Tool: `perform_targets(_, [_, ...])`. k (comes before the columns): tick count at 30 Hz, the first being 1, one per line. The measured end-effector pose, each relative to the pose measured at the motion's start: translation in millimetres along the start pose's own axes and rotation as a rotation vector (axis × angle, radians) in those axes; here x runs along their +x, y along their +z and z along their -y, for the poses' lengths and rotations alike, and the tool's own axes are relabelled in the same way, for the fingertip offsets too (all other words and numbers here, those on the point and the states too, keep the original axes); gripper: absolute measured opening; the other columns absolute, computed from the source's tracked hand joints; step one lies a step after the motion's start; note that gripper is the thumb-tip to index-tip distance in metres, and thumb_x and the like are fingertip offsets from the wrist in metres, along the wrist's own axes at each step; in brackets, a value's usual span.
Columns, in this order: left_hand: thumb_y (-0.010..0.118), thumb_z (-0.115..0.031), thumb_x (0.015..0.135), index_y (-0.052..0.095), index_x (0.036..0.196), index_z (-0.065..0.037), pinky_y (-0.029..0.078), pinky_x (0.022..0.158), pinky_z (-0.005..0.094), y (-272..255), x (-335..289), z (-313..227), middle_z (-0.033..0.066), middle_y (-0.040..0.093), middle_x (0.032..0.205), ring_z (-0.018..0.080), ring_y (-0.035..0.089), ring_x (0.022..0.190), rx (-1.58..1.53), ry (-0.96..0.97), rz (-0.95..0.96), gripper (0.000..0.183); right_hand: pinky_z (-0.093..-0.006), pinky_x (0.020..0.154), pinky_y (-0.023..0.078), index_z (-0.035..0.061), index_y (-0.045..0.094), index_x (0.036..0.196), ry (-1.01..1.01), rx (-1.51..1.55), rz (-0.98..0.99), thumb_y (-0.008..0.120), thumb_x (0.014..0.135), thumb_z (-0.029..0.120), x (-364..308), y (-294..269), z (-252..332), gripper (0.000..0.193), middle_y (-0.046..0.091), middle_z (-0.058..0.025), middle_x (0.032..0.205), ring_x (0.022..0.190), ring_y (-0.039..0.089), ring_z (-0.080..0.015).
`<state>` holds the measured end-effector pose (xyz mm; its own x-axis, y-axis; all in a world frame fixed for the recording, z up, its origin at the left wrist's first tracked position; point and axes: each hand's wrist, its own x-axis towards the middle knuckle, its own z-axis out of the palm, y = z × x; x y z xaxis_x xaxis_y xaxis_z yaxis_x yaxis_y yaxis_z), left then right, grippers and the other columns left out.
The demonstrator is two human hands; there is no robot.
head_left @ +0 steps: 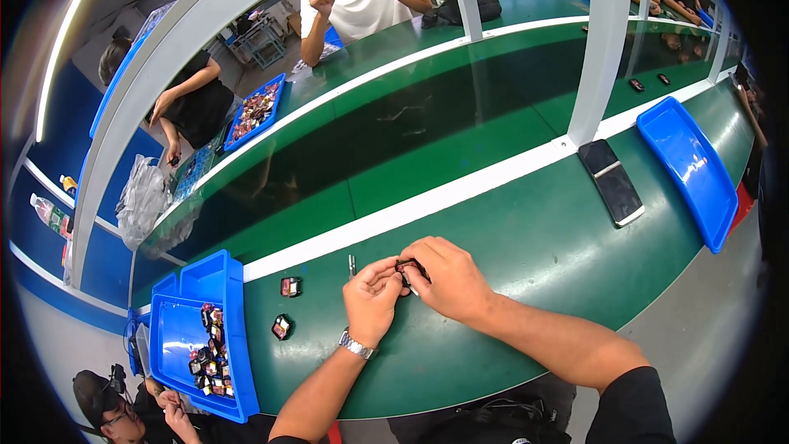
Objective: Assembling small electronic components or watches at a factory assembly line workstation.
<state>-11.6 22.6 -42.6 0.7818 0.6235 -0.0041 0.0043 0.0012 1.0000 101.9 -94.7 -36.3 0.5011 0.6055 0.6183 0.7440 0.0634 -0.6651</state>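
Observation:
Over the green bench top, my left hand and my right hand meet, fingers closed around one small black and red part. Fingers cover most of it, so its exact kind does not show. A metal watch sits on my left wrist. Just beyond my left hand lies a small slim metal piece. To the left, two small black and red parts, one farther and one nearer, rest apart on the bench.
At left stands a blue tray with several similar parts. A dark phone-like device lies at right, beside another blue tray. A white rail and grey posts border a green conveyor belt. Other people work across it and at lower left.

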Motion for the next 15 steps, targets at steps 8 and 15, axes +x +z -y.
perform_targets(8, [0.061,0.004,0.092,0.063,0.115,0.009,0.06,0.072,0.0267,5,-2,1,0.0135,0.071,0.104,0.0152,0.07,0.088,0.052,0.043,-0.03,0.023,-0.034,0.061,0.052,0.0028,0.061,0.095,0.105,0.064,0.001,0.069,0.081,-0.002,1,-1,7,0.016,0.06,-0.0093,0.085,0.071,0.062,-0.0227])
perform_targets(15, [0.062,0.001,0.092,0.066,0.11,0.01,0.059,0.072,0.0265,2,-2,2,0.0099,0.072,0.093,0.0125,0.07,0.078,0.103,0.061,-0.082,0.021,-0.0321,0.057,0.052,0.0025,0.061,0.098,0.095,0.075,0.024,0.069,0.083,-0.001,-2,3,12,0.017,0.059,-0.0093,0.086,0.065,0.063,-0.0199])
